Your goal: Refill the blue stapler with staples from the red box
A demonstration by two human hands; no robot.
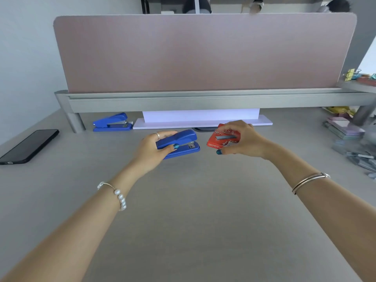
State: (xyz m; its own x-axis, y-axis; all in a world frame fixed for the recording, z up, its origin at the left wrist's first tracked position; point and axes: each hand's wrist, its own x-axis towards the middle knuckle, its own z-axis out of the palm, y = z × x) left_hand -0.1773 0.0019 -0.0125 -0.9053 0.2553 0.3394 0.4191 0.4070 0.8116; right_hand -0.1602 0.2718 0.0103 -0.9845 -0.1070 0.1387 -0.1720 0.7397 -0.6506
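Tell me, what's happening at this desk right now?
A person sits at a grey desk with both hands out. The left hand grips a blue stapler, shut and not yet opened. The right hand holds a small red box beside it. A second blue stapler and a black phone lie untouched farther left.

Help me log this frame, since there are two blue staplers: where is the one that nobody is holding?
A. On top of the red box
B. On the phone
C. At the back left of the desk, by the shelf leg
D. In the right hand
C: the spare stapler sits on the desk beside the shelf leg, while the left hand grips the other stapler.
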